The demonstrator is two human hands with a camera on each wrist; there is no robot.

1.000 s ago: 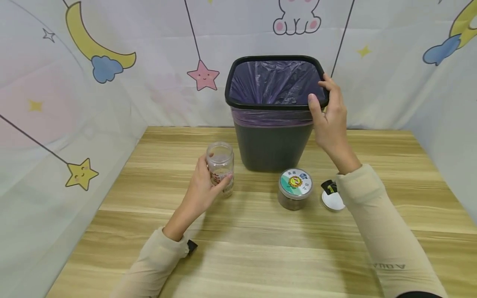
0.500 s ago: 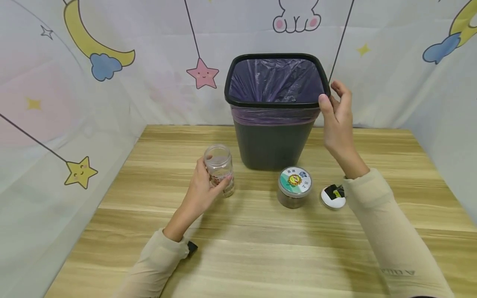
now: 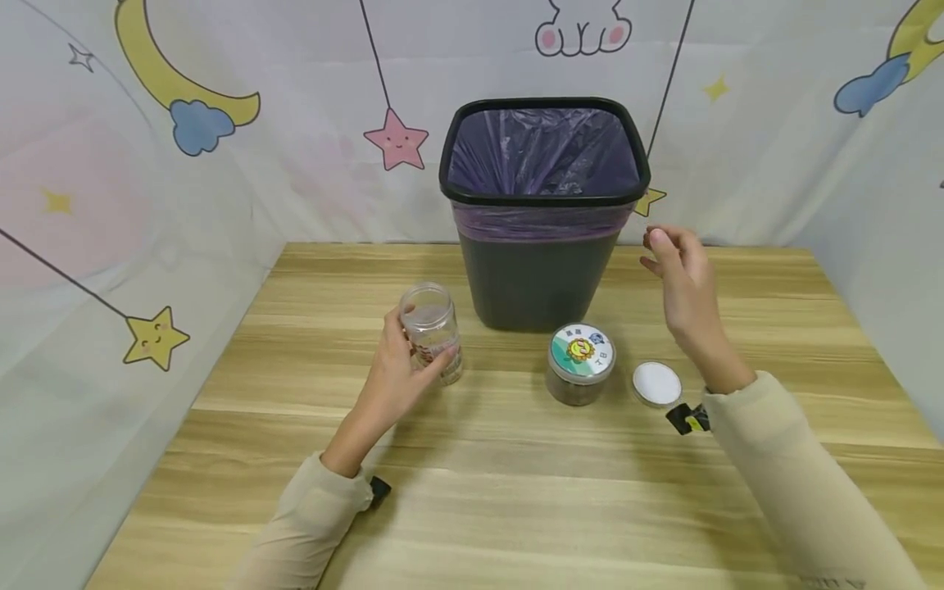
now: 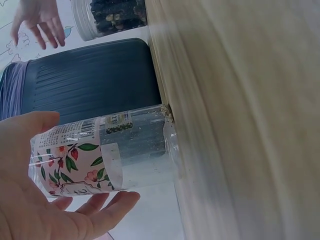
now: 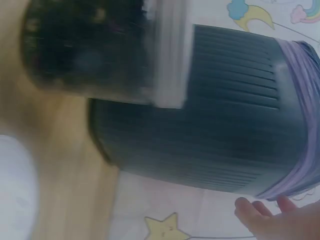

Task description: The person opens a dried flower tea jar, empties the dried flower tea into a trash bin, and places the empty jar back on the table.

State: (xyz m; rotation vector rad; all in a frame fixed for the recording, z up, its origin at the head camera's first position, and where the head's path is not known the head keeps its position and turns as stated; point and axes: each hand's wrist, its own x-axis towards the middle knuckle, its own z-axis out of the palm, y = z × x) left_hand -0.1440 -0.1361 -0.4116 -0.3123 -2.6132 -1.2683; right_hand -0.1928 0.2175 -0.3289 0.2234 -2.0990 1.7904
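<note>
My left hand (image 3: 394, 365) grips a clear plastic jar (image 3: 430, 315) with no lid on it, upright on the table. A floral label (image 4: 70, 167) wraps the jar's upper part, and a few crumbs lie at its bottom in the left wrist view. My right hand (image 3: 686, 287) is in the air to the right of a dark trash bin (image 3: 534, 283), its fingers loosely bent around nothing. Below that hand lies a round white lid (image 3: 657, 383). A second jar (image 3: 578, 381), capped by a sunflower-printed lid (image 3: 582, 351) and holding dark contents, stands between the bin and me.
A purple bag (image 3: 546, 152) lines the bin, folded over under its black rim (image 3: 542, 199). Behind the wooden table (image 3: 472, 492) hangs a white curtain (image 3: 310, 98) printed with stars and moons. The bin stands close to the curtain.
My right hand has let go of the bin's rim and moved down and to the right, away from it. My left hand stays around the jar.
</note>
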